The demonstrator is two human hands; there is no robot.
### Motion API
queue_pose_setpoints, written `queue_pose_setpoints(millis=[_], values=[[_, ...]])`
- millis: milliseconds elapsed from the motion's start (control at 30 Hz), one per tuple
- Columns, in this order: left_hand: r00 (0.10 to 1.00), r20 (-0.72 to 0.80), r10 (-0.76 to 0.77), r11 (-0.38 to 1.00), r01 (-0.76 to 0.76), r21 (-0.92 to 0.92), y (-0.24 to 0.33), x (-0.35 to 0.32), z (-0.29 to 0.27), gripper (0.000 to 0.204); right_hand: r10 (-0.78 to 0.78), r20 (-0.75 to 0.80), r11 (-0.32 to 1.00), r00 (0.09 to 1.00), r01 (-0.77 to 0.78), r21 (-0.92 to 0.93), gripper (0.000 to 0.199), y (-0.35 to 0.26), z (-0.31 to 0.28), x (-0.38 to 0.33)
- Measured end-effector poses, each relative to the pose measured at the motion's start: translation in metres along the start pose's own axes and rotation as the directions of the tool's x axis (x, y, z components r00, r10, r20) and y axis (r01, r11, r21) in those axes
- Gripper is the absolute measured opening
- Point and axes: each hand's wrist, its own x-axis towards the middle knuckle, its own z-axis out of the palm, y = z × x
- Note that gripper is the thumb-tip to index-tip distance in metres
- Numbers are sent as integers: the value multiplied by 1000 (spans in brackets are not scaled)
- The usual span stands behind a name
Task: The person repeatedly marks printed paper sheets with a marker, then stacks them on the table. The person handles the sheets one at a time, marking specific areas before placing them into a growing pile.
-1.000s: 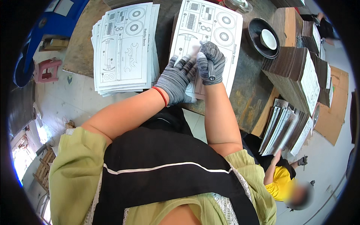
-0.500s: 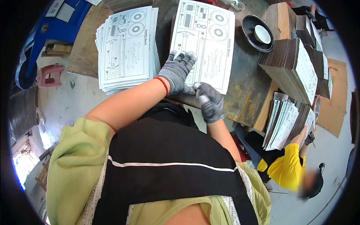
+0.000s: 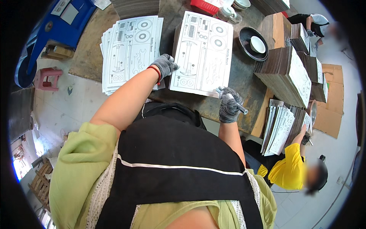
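My left hand [image 3: 164, 65], in a grey knit glove with a red cuff, rests with spread fingers on the left edge of a white printed sheet [image 3: 204, 51] that tops a stack on the brown workbench [image 3: 244, 82]. My right hand [image 3: 228, 105], also gloved, is closed around a thin metal rod-like tool [image 3: 241, 108] at the sheet's near right corner. A second pile of the same printed sheets [image 3: 129, 51] lies fanned out to the left of my left hand.
A black bowl with a white dish [image 3: 254, 45] sits at the back right. Tall stacks of brown card [image 3: 284, 74] and more printed sheets [image 3: 280, 128] stand at the right, where a person in yellow [image 3: 291, 171] works. A pink stool [image 3: 46, 78] stands on the floor at left.
My right hand has drawn back from the middle of the sheet to its near right corner with the metal tool. My left hand slid to the sheet's left edge.
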Motion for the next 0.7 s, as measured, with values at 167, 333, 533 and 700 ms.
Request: queue_pose_setpoints(millis=[167, 333, 533, 700], values=[[992, 101, 78, 995, -71, -74, -15, 9, -15, 13, -77, 64, 992, 995, 82, -92, 27, -3, 1, 11], [982, 115, 148, 978, -128, -165, -15, -7, -30, 39, -87, 24, 988, 996, 89, -127, 24, 2, -7, 18], [925, -57, 377, 861, -372, -347, -53, -19, -115, 51, -51, 10, 999, 999, 51, -12, 25, 19, -16, 18], [972, -204, 118, 900, -191, -391, -111, -35, -231, 39, 11, 10, 999, 1000, -11, -45, 28, 17, -13, 24]])
